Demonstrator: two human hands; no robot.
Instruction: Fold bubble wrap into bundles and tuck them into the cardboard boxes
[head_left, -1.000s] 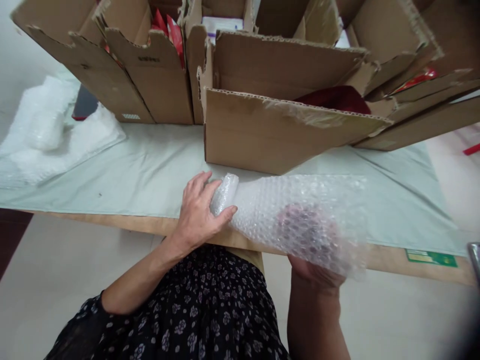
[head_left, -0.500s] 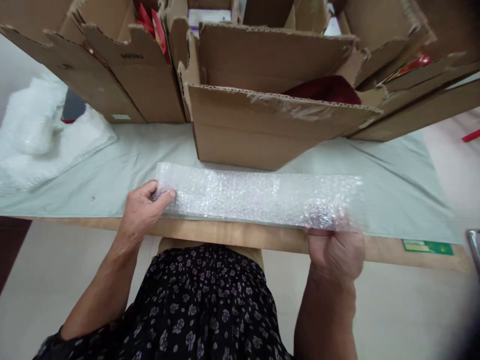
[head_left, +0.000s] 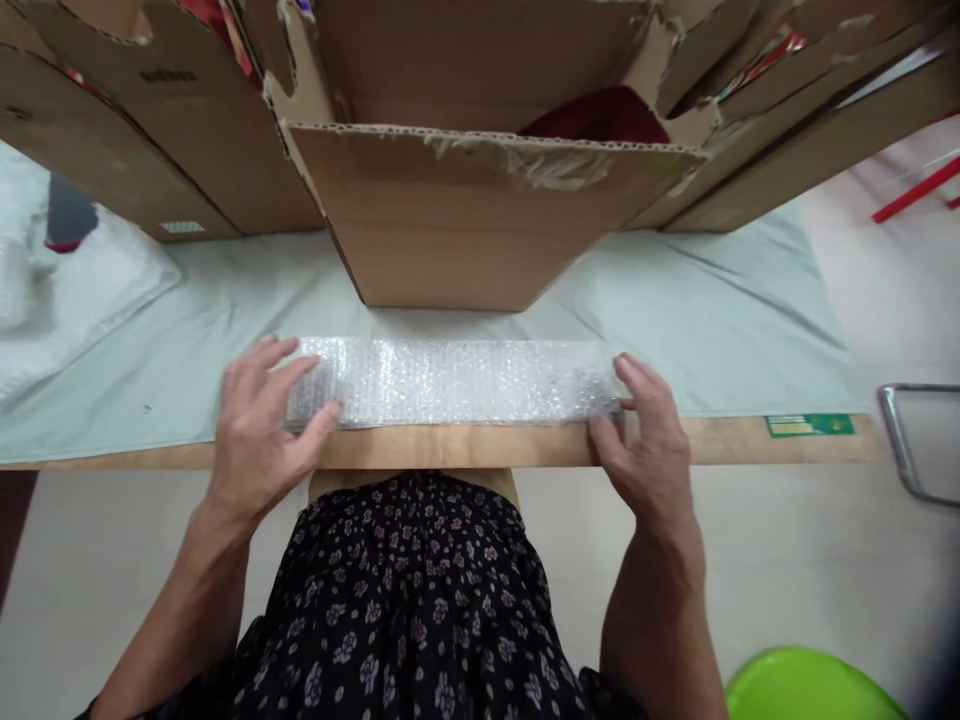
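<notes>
A long, flat strip of clear bubble wrap [head_left: 457, 382] lies along the front of the cloth-covered table. At its left end is my left hand [head_left: 259, 420], fingers spread, with the thumb resting on the near corner. My right hand [head_left: 649, 435] curves around the opposite end, its thumb and fingers apart and the thumb tip at the wrap's near edge. Neither hand is closed on the strip. Part of each short end is hidden behind fingers.
Beyond the strip stands a cardboard box [head_left: 450, 230] with dark red material [head_left: 600, 115] inside, flanked by other cartons. More bubble wrap [head_left: 112, 275] is heaped at left. A green card [head_left: 810, 425] lies on the wooden edge. A metal-framed item [head_left: 896, 440] and green round object [head_left: 814, 690] are at right.
The strip's right end has come leftward, leaving the wrap shorter. My right hand has moved inward with it and loosened, while my left fingers have spread. The camera view has shifted.
</notes>
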